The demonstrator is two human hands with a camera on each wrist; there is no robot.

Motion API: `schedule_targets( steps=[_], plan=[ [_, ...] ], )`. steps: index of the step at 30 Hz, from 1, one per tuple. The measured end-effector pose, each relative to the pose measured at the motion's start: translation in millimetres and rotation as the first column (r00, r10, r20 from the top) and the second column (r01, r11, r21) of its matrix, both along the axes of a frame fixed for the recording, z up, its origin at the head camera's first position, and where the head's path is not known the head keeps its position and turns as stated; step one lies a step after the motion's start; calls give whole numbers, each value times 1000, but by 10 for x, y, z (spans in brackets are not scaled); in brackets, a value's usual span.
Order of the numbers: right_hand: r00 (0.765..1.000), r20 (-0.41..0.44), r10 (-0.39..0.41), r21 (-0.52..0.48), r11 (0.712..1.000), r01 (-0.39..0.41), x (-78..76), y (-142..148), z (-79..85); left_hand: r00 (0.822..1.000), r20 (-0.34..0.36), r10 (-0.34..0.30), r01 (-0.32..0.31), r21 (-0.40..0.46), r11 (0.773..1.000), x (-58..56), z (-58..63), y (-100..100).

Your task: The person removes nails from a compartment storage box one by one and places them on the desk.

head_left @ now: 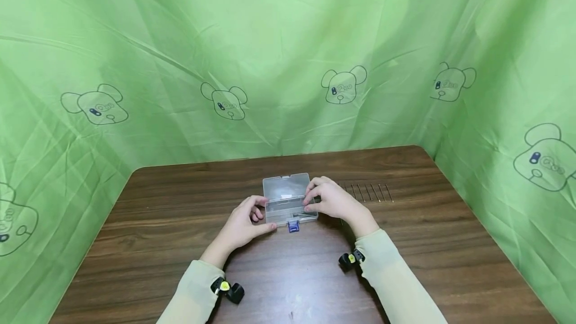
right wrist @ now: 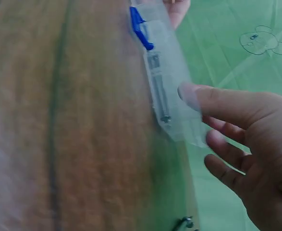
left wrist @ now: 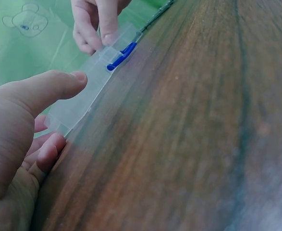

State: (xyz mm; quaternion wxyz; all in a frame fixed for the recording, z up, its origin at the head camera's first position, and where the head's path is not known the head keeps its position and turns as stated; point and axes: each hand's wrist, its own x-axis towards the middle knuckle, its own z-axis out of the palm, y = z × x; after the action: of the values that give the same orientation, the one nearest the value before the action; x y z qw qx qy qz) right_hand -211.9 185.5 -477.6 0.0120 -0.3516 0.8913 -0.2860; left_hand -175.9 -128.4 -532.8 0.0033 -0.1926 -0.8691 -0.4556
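A small clear plastic box (head_left: pixel 283 209) with a blue latch (head_left: pixel 293 226) stands on the table with its lid (head_left: pixel 285 185) raised at the back. My left hand (head_left: pixel 245 221) holds its left end, thumb along the front and fingers round the side. Over the right end is my right hand (head_left: pixel 330 199), its thumb and index finger apart at the box and nothing visible between them. Through the clear wall, thin metal screws (right wrist: pixel 161 94) show lying in the right part of the box. The right index fingertip is hidden behind the box in the right wrist view.
Several thin screws (head_left: pixel 369 193) lie in a spaced row on the wooden table (head_left: pixel 405 254), just right of my right hand. A green curtain (head_left: pixel 279 54) with printed bear heads hangs behind the table and along both sides.
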Motion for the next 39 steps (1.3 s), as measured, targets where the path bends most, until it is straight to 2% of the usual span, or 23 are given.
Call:
schedule_targets(
  steps=[2,8,15,20,31,39],
  plan=[
    [1000,7,-6,5,1000,6,-2,-9,-7,1000,4,3,-3,0,1000,3,9,2],
    [997,73,30,-68,997,-25,-31,6,-33,1000,12,5,-5,-1,1000,1,5,0],
    [995,75,61,-40,997,-58,-41,0,-36,1000,-2,-1,1,-11,1000,-11,-12,-11],
    [996,38,80,-15,997,-79,-22,-4,-24,1000,2,0,0,-19,1000,-9,6,-12],
    [996,-53,72,85,994,-68,-5,-73,-63,1000,4,-3,3,-22,1000,-15,15,-2],
    [996,-55,73,103,992,-67,10,-73,-43,1000,3,-5,5,-21,1000,-14,-4,-7]
  ],
)
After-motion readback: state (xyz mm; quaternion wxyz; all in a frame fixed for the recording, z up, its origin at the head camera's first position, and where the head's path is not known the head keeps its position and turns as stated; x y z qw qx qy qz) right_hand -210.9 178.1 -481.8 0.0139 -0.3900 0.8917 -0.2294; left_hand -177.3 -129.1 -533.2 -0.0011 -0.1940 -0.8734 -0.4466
